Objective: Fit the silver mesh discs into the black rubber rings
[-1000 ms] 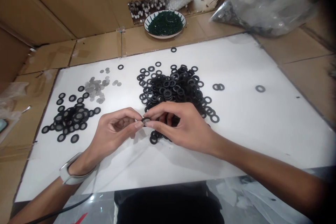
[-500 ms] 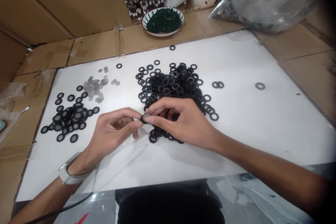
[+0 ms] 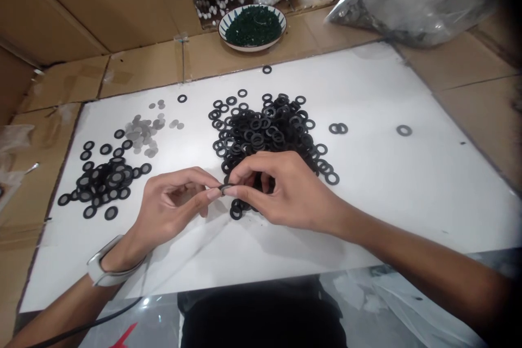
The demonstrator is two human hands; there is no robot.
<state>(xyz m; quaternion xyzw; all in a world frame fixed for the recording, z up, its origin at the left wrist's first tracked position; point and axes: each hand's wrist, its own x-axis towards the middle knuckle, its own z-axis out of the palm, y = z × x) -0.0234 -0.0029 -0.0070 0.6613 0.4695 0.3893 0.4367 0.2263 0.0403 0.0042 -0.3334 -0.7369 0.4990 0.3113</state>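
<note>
Both my hands meet above the white board (image 3: 261,261), pinching one black rubber washer (image 3: 224,187) between them. My left hand (image 3: 175,204) grips its left edge with thumb and index finger. My right hand (image 3: 281,187) has its thumb and index finger on the right side, where a bit of grey shows inside the ring. Behind and under my right hand spreads a big pile of black washers (image 3: 265,125). Left of my left hand lies a heap of washers with grey mesh centres (image 3: 104,182). Small grey mesh discs (image 3: 142,130) are scattered just behind that heap.
A patterned plate (image 3: 253,48) of dark green bits stands on cardboard beyond the board. A clear plastic bag (image 3: 420,5) lies at the back right. Loose washers rest on the right, one pair (image 3: 338,128) and a single one (image 3: 404,130).
The washer between my fingers has tilted, so its face now shows more edge-on. Both hands keep their pinch in nearly the same place. The view has shifted slightly.
</note>
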